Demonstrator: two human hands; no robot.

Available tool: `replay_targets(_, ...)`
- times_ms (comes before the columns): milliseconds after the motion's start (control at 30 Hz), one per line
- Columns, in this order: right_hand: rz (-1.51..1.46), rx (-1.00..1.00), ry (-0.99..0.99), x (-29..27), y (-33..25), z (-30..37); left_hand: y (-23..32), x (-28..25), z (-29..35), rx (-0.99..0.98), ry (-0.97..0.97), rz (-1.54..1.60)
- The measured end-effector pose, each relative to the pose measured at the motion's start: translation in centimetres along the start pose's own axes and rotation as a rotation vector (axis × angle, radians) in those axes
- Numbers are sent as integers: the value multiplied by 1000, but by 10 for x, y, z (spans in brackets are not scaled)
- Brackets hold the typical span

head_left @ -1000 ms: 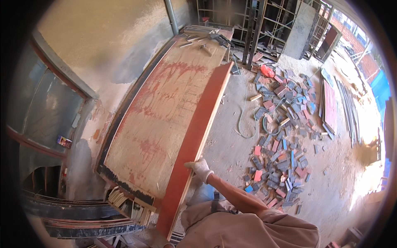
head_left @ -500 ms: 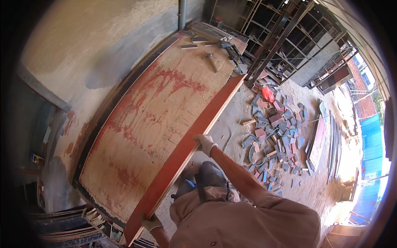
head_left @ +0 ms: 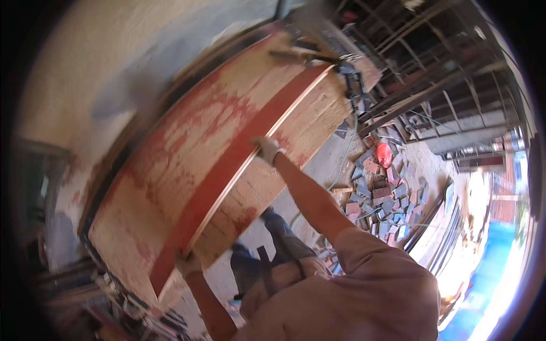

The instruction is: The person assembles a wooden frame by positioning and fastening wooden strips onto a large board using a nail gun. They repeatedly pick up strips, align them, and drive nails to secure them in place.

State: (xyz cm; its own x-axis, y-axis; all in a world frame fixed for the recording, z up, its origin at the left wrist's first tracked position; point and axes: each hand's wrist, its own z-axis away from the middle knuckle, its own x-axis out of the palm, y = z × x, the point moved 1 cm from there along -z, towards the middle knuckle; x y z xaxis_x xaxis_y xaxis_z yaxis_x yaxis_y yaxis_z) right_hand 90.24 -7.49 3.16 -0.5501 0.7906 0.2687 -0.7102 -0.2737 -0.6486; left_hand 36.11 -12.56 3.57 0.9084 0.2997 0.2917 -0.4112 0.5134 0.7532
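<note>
We hold a long red plank (head_left: 239, 170) that lies diagonally across a large plywood table (head_left: 170, 170). The plank runs from about 7 o'clock in the view up toward 1 o'clock, and its pale lower edge faces us.

Our right hand (head_left: 266, 149), in a light glove, sits just above the middle of the view. Its fingers are closed over the near edge of the plank at roughly mid-length. The right forearm extends from it toward 5 o'clock.

Our left hand (head_left: 187, 264), also gloved, is at about 7 o'clock from centre. It is clamped on the lower end of the plank, where that end overhangs the near rim of the table. The picture is motion-blurred there, so we cannot tell how the individual fingers lie.

The table surface is pale wood with red stains and a dark rim. At its far end, toward 1 o'clock, dark tools (head_left: 352, 85) lie on the board close to the upper end of the plank; blur hides their kind.

On the ground at 3 o'clock lies a heap of broken tiles (head_left: 387, 193) in red, grey and blue, well apart from the plank. Dark metal racks (head_left: 432, 74) stand at 2 o'clock. A pale wall (head_left: 114, 68) fills the view from 10 to 12 o'clock.
</note>
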Motion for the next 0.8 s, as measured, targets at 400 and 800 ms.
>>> replay_targets(400, 45, 512, -83, -143, 187, 117, -137, -143, 39, -447, 793, 341)
replay_targets(800, 185, 496, -154, -158, 215, 67, -147, -101, 22, -267, 992, 229)
